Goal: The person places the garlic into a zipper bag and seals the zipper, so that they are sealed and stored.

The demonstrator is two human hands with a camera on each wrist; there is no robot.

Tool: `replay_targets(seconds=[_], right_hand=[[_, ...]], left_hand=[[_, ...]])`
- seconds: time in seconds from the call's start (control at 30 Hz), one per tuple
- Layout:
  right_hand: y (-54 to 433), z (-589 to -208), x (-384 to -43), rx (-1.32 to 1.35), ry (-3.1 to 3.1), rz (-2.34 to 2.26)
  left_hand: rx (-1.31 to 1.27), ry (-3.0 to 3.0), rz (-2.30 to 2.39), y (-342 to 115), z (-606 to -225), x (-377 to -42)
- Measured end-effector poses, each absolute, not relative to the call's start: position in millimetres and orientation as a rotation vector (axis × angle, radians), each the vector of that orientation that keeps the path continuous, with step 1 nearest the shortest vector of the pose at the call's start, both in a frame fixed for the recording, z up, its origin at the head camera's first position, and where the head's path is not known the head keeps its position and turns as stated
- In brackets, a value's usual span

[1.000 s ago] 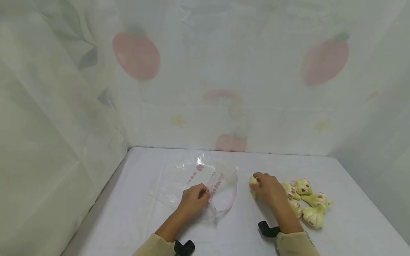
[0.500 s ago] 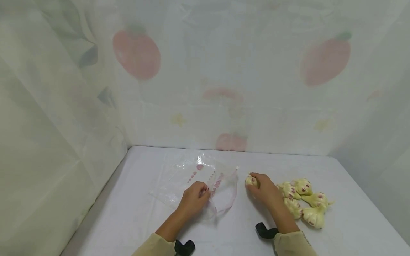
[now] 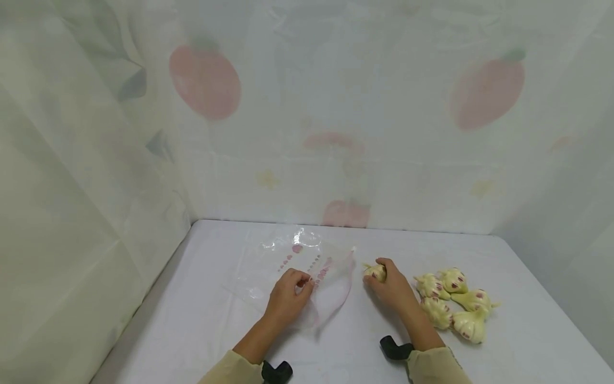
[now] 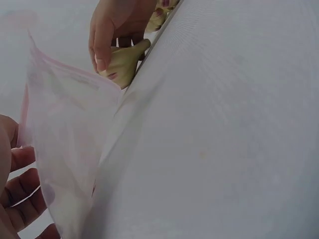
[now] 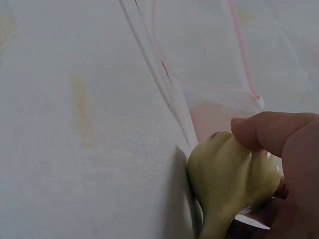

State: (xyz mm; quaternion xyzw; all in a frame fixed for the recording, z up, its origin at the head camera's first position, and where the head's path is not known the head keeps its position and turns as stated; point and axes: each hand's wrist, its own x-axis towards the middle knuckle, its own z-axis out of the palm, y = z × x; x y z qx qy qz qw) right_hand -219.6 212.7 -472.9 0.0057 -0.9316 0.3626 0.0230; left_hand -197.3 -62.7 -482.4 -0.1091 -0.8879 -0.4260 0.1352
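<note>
In the head view, a clear zip bag (image 3: 331,298) with pink hearts and a pink edge lies at the middle of the table. My left hand (image 3: 286,297) pinches its upper layer near the mouth, and the left wrist view has the bag (image 4: 70,129) lifted open. Just right of that mouth, my right hand (image 3: 395,288) grips a pale garlic bulb (image 3: 376,272) between thumb and fingers. Up close in the right wrist view, the bulb (image 5: 229,169) has its stem pointing down in the picture, and the bag's pink edge shows behind it.
Several more garlic bulbs (image 3: 436,311) are clustered on the white table (image 3: 527,330) to the right of my right hand. A patterned curtain (image 3: 408,133) hangs behind the table and along its left side. Black wrist mounts (image 3: 395,348) stick out by both forearms.
My right hand has moved left toward the bag with the garlic bulb, turning it so its stem points left. My left hand has raised the bag's mouth slightly.
</note>
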Motion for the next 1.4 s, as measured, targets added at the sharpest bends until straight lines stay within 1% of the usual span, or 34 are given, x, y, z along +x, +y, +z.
replay_targets(seconds=[0.07,0.13,0.27,0.37,0.5,0.67,0.93,1.13,1.4], right_hand=[[213,-474,-220,-0.045,-2.896,1.177],[214,-475,-220,-0.052,-2.895,1.193],[215,-476,-222,0.023,-2.860,1.172],[215,-475,-223,0.029,-2.804,1.215],[213,-468,-221,-0.022,-2.669,1.428],[207,-455,-216,0.026,-2.601,1.639],[188,-453,-206,0.194,-2.761,1.451],[173,-458,-203,0.172,-2.758,1.401],[167,-462,-201,0.244,-2.763,1.313]], left_hand=[[-0.323,-2.564,-1.254,-63,-482,-197],[-0.329,-2.558,-1.269,-63,-482,-197],[-0.336,-2.550,-1.277,-64,-483,-195],[-0.338,-2.549,-1.282,-64,-483,-194],[-0.340,-2.553,-1.296,-65,-483,-194],[-0.347,-2.547,-1.323,-65,-483,-195],[-0.360,-2.515,-1.339,-63,-482,-194],[-0.440,-2.463,-1.355,-59,-482,-193],[-0.503,-2.450,-1.382,-55,-481,-191]])
